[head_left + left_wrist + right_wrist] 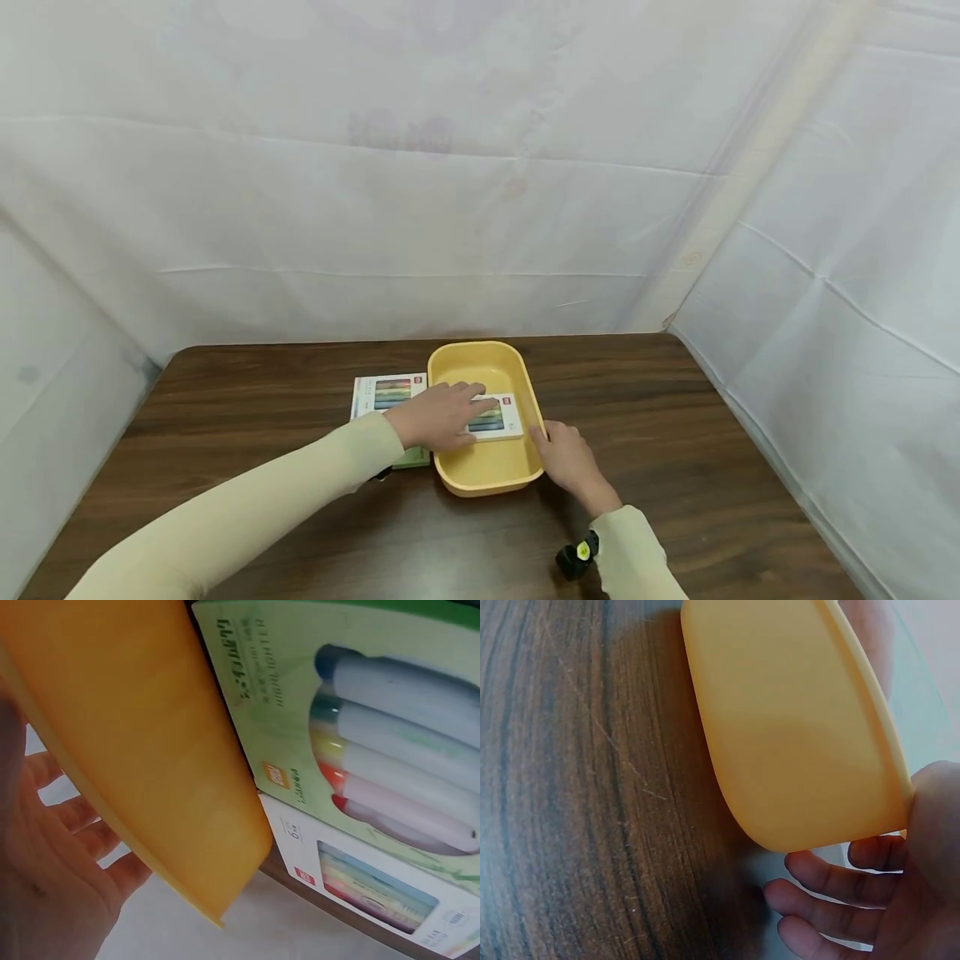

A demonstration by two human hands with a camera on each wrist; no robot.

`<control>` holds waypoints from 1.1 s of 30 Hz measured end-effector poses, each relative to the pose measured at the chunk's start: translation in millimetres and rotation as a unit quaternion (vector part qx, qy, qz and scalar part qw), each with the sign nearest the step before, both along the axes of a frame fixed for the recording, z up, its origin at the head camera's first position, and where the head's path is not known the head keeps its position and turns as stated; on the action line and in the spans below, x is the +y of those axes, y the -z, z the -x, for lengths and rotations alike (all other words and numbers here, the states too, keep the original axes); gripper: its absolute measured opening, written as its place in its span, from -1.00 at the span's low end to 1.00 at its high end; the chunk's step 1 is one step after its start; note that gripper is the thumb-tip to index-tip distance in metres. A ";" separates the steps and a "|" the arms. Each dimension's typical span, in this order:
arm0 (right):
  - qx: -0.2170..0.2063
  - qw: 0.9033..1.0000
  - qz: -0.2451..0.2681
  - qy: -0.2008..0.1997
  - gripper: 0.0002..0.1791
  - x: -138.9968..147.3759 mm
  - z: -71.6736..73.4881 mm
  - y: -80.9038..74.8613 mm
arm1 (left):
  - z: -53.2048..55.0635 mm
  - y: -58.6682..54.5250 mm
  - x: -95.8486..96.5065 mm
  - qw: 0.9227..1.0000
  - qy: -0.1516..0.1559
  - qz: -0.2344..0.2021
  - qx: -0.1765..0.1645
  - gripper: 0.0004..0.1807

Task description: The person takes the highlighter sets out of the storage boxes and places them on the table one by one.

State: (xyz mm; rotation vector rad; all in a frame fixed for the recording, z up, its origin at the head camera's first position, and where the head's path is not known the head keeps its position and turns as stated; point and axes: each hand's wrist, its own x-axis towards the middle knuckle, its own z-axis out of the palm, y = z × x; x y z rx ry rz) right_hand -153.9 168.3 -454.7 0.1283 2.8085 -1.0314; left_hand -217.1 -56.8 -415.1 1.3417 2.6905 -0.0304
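A yellow plastic bin is on the dark wooden table between my two hands. My left hand reaches over its left side and holds a white box of coloured pens inside it, thumb at the near edge and fingers across the far part. In the left wrist view the bin's wall hides that box. My right hand grips the bin's right rim, thumb on top and fingers outside. Left of the bin lie another white pen box and a green highlighter box, both partly behind my left arm.
Dark wood tabletop stretches out on both sides of the bin. White sheeting hangs behind the table's back edge and along its sides. A black strap device is on my right wrist.
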 end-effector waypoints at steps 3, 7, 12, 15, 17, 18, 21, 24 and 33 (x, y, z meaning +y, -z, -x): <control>-0.001 1.000 0.005 -0.005 -0.60 -1.8 0.3 -0.1 | 0.7 1.9 1.5 1.000 -0.005 0.017 0.002 -0.34; -0.008 1.000 0.017 -0.004 -0.62 -3.7 0.2 1.9 | 2.5 3.5 3.6 1.000 -0.003 0.029 0.003 -0.32; -0.011 1.000 0.026 0.000 -0.62 -3.3 0.7 4.1 | 6.4 3.4 9.7 0.999 0.011 0.035 -0.001 -0.29; -0.010 0.999 0.034 -0.001 -0.61 -3.1 0.6 4.3 | 7.9 3.9 13.9 0.999 0.007 0.036 -0.015 -0.28; -0.011 0.999 0.038 -0.001 -0.60 -3.2 0.2 4.3 | 8.2 4.7 16.4 0.999 0.002 0.041 -0.022 -0.28; -0.011 0.999 0.039 -0.001 -0.60 -3.3 -0.1 4.3 | 8.3 5.4 17.5 0.999 0.000 0.044 -0.025 -0.28; -0.010 0.999 0.037 0.000 -0.60 -3.5 -0.6 4.5 | 8.5 7.6 20.1 0.998 -0.004 0.048 -0.027 -0.27; -0.009 0.999 0.034 0.004 -0.61 -3.6 -0.6 4.2 | 9.1 8.9 21.6 0.998 -0.006 0.051 -0.027 -0.27; 0.000 1.000 0.022 0.006 -0.62 -5.6 4.7 4.3 | 13.6 10.0 22.8 0.998 -0.016 0.056 -0.025 -0.26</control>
